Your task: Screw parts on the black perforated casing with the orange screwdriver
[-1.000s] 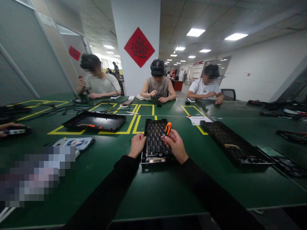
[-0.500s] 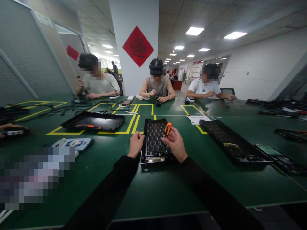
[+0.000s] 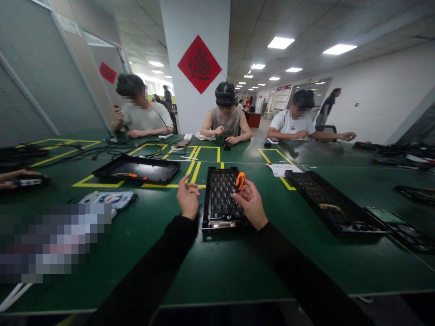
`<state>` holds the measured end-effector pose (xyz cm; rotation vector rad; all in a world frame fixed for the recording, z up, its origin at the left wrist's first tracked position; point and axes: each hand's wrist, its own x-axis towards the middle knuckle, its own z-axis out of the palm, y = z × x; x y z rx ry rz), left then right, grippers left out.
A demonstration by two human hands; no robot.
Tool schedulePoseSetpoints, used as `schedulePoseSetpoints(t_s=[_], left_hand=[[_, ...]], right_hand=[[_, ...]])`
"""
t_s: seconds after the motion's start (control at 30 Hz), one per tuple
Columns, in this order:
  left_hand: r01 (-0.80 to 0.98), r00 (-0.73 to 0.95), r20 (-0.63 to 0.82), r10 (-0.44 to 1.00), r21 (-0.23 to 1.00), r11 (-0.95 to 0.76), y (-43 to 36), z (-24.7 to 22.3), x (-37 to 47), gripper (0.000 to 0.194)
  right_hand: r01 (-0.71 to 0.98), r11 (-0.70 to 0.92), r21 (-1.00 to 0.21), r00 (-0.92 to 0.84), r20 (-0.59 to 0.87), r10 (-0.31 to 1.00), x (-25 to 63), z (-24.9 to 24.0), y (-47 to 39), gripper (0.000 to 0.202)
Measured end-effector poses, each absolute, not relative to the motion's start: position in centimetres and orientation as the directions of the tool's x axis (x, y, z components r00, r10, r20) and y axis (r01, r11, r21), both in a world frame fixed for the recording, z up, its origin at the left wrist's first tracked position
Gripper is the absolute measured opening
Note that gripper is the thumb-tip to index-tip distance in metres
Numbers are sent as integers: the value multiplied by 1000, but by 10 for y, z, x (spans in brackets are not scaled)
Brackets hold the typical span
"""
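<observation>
In the head view, a black rectangular case (image 3: 220, 192) with rows of pockets lies on the green table in front of me. My right hand (image 3: 250, 203) is closed around a screwdriver (image 3: 239, 181) with an orange and black handle, held tilted over the case's right side. The screwdriver's shaft points down toward the lower part of the case. My left hand (image 3: 188, 198) is just left of the case, apart from it, with its fingers spread and nothing in them. A pale strip (image 3: 222, 224) runs along the case's near end.
A black tray (image 3: 137, 171) with an orange-handled tool lies left, a long black case (image 3: 335, 203) right, beside a green board (image 3: 385, 215). A phone (image 3: 108, 199) is near left. Cables (image 3: 102, 151) cross the far left. Three people sit opposite; another person's hand (image 3: 13, 179) is far left.
My left hand has moved left off the case's edge and opened its fingers. My right hand still holds the screwdriver over the case. The view has shifted slightly.
</observation>
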<state>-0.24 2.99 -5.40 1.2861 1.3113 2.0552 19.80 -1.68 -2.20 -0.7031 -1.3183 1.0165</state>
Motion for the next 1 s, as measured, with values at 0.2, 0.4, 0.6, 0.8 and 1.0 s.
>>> schedulePoseSetpoints(t_s=[0.2,0.4,0.6,0.8,1.0], left_hand=[[-6,-529,407,745,876,-482,41,-68,-8,57],[99,-506,471,722,864,-494,37,-65,-4,42],[308,-438,538,720,842,-442,27,-59,0,31],[337,-346,550,760,829,-447,27,-57,1,28],[351,-392,560,730,825,-444,24,-55,3,27]], right_hand=[[-202,410,-889,-56,428,902,197,-21,-17,56],[-227,395,-890,-69,419,905,197,-20,-18,54],[-228,385,-894,-61,407,911,196,-17,-19,51],[-194,378,-905,-52,394,918,196,-15,-21,34],[-165,359,-919,-114,379,918,198,-13,-25,28]])
